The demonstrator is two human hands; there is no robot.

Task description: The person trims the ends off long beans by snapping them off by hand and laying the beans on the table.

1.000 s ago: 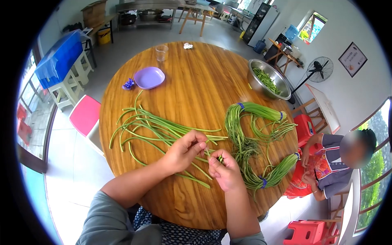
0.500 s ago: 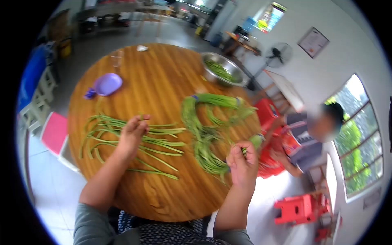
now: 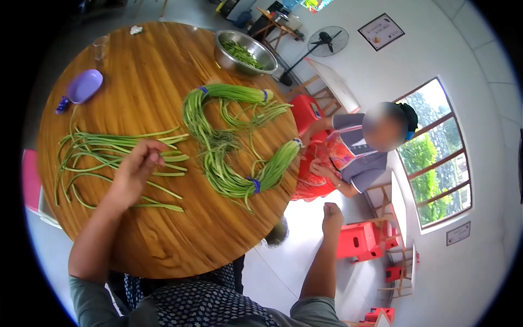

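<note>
My left hand (image 3: 133,171) is over the loose long green stems (image 3: 109,143) on the round wooden table, its fingers pinched together; whatever is between them is too small to make out. Past the table's right edge, above the floor, my right hand (image 3: 331,220) is closed in a fist, and its contents are hidden. Between the hands lie green stem bundles (image 3: 218,166), curved and tied with blue bands. At the table's far side, cut green pieces (image 3: 242,53) fill part of a steel bowl (image 3: 226,61).
A purple dish (image 3: 85,87), a blue-purple crumpled item (image 3: 62,104), a clear cup (image 3: 99,48) and white crumpled paper (image 3: 136,30) are on the table (image 3: 163,245). A person (image 3: 348,147) sits at the right. Red stools (image 3: 357,241) and a dark round container (image 3: 277,233) stand beyond the edge.
My hands have moved apart, the right one out past the table edge. The green pieces seen in it earlier are no longer visible. The view has turned to the right.
</note>
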